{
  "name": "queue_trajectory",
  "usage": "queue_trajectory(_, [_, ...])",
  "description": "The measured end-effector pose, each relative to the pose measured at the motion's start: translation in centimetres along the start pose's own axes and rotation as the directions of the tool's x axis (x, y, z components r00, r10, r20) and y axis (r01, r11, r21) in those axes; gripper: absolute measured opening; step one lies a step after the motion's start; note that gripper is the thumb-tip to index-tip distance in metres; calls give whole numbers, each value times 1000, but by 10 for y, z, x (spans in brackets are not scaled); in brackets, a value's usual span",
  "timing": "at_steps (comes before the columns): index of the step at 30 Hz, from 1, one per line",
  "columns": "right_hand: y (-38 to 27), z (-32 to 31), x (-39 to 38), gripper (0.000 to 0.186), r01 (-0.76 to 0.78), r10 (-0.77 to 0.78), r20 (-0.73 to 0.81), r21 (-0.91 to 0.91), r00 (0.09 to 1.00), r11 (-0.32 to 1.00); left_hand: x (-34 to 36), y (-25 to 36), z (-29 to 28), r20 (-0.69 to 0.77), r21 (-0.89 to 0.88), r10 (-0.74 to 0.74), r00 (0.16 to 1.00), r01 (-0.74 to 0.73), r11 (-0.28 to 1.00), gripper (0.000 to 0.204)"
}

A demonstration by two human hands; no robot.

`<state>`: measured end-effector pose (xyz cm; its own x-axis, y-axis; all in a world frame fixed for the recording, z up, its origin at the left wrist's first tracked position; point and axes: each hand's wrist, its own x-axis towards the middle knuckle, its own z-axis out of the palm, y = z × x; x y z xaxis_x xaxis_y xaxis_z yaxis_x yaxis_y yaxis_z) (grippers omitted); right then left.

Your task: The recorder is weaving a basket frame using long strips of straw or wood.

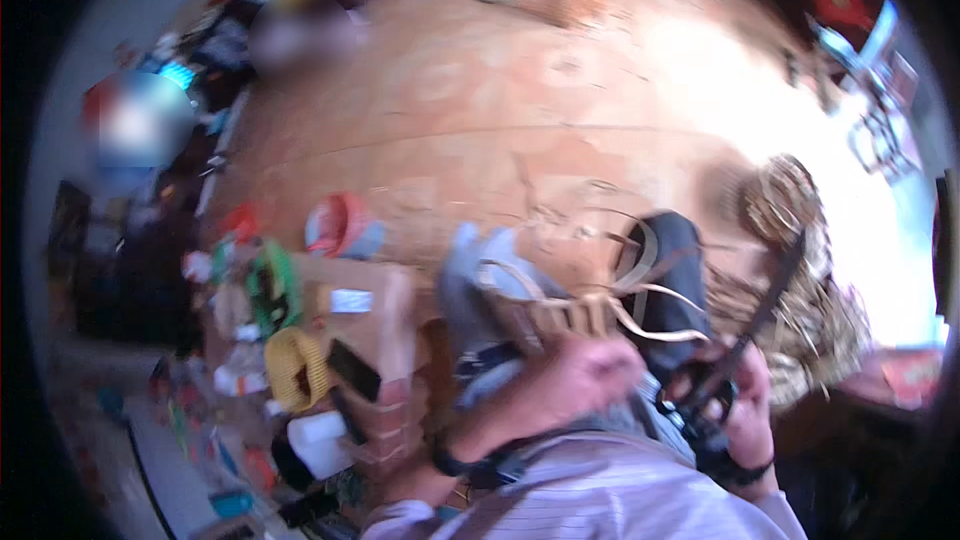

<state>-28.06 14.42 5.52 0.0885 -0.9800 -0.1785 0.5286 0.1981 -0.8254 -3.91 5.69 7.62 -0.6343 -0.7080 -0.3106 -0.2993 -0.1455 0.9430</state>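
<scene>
Motion blurs much of the head view. A small woven piece of pale flat strips (575, 315) lies at my lap, its loose ends curling out over my knees. Against its near edge is my left hand (590, 375), its fingers curled in; whatever they hold is hidden. To the right, my right hand (748, 410) grips dark scissors (765, 305) by their looped handles. The long blades look closed together and point up and to the right, away from the woven piece.
Left of my legs stands a brown box (380, 290) bearing a dark phone (354, 368), a yellow woven ring (296, 370) and a green basket (272, 288). A red container (338, 224) is behind it. Bundled strips (830, 325) and a coil (780, 200) lie right on the tiled floor (450, 90).
</scene>
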Motion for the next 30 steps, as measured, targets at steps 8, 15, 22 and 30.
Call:
queue_trajectory(8, [11,-61,-9,55,102,-102,5,-125,995,987,50,2,-2,-193,799,287,938,-19,601,83])
queue_trajectory(15, [5,-80,-4,63,160,-42,172,-763,984,626,78,-12,-10,-280,652,79,957,129,747,56])
queue_trajectory(22, [6,-66,11,57,178,-82,159,-923,984,340,85,-8,-31,-296,528,68,953,104,843,47])
queue_trajectory(30, [2,-49,42,54,235,-87,227,-967,970,98,85,9,-47,-110,418,4,994,42,908,46])
